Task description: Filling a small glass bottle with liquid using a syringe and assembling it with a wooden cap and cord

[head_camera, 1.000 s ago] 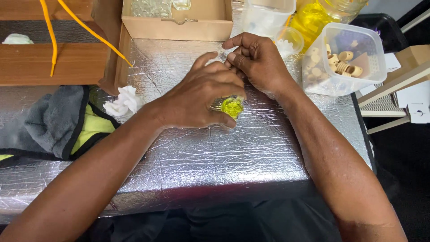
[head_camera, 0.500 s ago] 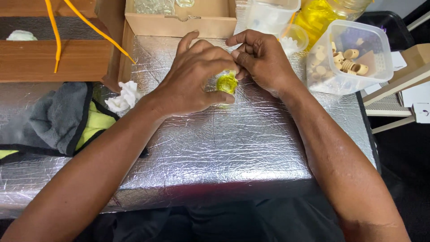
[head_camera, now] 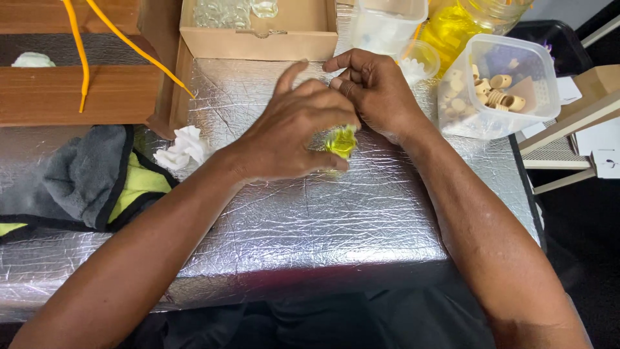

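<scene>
My left hand (head_camera: 294,132) curls around a small glass bottle of yellow liquid (head_camera: 340,141) that stands on the foil-covered table (head_camera: 290,232). Only the bottle's lower right side shows past my fingers. My right hand (head_camera: 378,94) is pressed against the bottle's top from the right, fingers bent together. What its fingertips pinch is hidden behind my left hand.
A cardboard box (head_camera: 258,29) of clear glass bottles sits at the back. To the right are a clear tub (head_camera: 500,84) with tan caps, a jar of yellow liquid (head_camera: 458,26) and a plastic cup (head_camera: 387,22). A crumpled white tissue (head_camera: 184,148) and a grey-and-yellow cloth (head_camera: 84,178) lie left.
Both hands stay on the bottle. My left-hand fingers have shifted around it and lifted at the tips, and the right hand has kept to its top.
</scene>
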